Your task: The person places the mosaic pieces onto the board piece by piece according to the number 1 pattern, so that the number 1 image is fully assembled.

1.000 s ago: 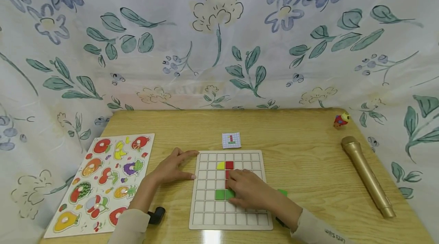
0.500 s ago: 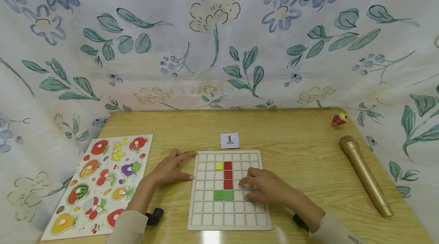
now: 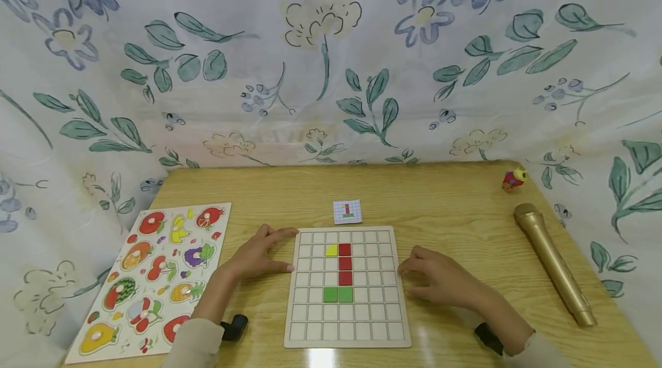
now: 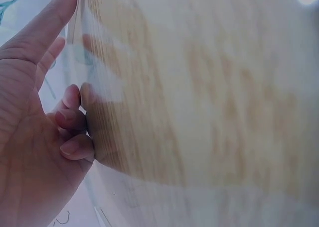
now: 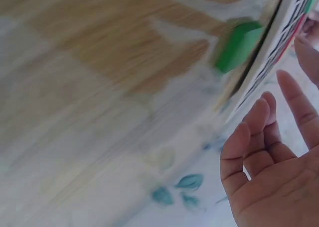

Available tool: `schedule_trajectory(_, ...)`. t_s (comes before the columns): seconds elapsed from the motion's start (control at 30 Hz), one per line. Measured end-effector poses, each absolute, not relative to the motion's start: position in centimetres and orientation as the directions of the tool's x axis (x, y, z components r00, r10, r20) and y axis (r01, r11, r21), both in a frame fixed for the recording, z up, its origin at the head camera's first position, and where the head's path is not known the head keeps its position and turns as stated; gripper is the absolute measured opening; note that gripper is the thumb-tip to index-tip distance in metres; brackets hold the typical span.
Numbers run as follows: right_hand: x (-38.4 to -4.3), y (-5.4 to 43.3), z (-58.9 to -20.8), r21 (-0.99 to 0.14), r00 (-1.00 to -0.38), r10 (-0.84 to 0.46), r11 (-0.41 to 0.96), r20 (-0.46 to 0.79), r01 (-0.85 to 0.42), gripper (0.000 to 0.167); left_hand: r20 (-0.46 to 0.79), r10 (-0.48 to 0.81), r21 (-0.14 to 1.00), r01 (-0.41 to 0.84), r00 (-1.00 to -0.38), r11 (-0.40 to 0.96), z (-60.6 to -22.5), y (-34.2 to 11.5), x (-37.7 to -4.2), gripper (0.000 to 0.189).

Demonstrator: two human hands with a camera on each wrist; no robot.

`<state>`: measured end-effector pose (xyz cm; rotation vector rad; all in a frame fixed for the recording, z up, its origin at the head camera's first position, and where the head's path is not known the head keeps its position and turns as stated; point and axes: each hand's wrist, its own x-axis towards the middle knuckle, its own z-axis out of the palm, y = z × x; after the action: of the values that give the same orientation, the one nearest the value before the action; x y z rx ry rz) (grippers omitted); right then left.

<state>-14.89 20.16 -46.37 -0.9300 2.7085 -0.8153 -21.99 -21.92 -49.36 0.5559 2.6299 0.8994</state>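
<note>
A pale grid board (image 3: 315, 330) lies mid-table. In its cells sit a column of red squares (image 3: 344, 263), a yellow quarter-round piece (image 3: 331, 250) at the column's top left, and two green squares (image 3: 337, 294) below. My left hand (image 3: 261, 253) rests along the board's left edge, thumb and index finger spread against it. Its other fingers curl loosely on the tabletop in the left wrist view. Just off the right edge hovers my right hand (image 3: 437, 279), its fingers loosely bent and holding nothing. Under it, beside the board, a green block (image 5: 239, 45) lies on the table.
Behind the board lies a small pattern card (image 3: 347, 211) with a coloured grid figure. At left is a fruit puzzle board (image 3: 173, 264). A gold microphone (image 3: 553, 264) and a small red and yellow toy figure (image 3: 514, 179) stand toward the right. A floral cloth hangs behind the table.
My right hand has lifted off the green squares and moved right, past the board's edge, uncovering the red column. The left hand stays at the board's left edge.
</note>
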Motion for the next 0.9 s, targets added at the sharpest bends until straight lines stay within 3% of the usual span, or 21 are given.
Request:
schedule_trajectory(0.37, -14.4, 23.4, -46.3, -0.569, -0.805, -0.592, 0.672, -0.027, -0.475, 0.030, -0.172, 0.445, 0.642, 0.243, -0.879, 0.727, -49.6, -22.0, -22.1, 0.080)
schedule_trajectory(0.9, -14.1, 24.6, -46.8, -0.573, -0.747, -0.664, 0.597, 0.041, -0.562, 0.032, -0.177, 0.446, 0.644, 0.239, -0.877, 0.726, -49.5, -21.9, -22.1, 0.081)
